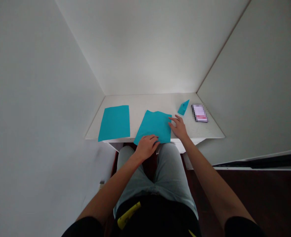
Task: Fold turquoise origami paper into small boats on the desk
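A teal paper sheet [155, 125] lies at the near edge of a small white table [145, 100], with a fold showing along its far side. My left hand [147, 146] rests on the sheet's near edge with fingers curled down onto it. My right hand [178, 127] lies on the table at the sheet's right edge, fingers stretched out and touching the paper. A second flat teal sheet [115, 122] lies to the left. A small folded teal paper shape [183, 108] stands at the back right.
A phone [199, 113] with a lit screen lies at the table's right side. White walls close in the table on the left, back and right. My knees are below the table's front edge. The floor on the right is dark wood.
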`<state>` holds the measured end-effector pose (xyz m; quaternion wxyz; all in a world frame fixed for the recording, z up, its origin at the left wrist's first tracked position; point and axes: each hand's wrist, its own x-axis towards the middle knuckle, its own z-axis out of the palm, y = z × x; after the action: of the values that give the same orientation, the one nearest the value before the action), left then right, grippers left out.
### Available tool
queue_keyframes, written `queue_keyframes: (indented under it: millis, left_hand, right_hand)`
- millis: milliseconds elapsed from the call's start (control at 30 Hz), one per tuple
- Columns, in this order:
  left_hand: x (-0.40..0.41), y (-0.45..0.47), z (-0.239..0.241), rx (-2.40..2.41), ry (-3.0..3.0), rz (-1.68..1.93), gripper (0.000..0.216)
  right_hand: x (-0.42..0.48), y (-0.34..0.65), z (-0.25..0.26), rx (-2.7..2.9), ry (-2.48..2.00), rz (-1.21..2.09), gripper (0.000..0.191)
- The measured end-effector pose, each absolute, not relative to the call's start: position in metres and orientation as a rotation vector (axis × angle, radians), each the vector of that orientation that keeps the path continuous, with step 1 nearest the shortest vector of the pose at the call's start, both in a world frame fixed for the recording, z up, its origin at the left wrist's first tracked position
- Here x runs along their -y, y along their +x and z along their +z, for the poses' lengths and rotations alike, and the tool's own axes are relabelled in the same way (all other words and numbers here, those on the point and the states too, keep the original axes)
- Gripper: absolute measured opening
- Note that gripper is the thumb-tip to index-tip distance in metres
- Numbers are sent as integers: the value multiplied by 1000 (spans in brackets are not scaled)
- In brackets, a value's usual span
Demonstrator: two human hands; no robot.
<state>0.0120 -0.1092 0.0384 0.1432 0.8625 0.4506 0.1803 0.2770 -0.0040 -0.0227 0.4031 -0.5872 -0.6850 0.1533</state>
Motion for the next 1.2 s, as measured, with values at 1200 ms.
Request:
queue_keyframes:
  millis: [1200]
  left_hand:
    - [85, 53, 96, -1349, 2638, 239, 30]
  right_hand:
    - [61, 319, 13, 1841, -1030, 1206, 84]
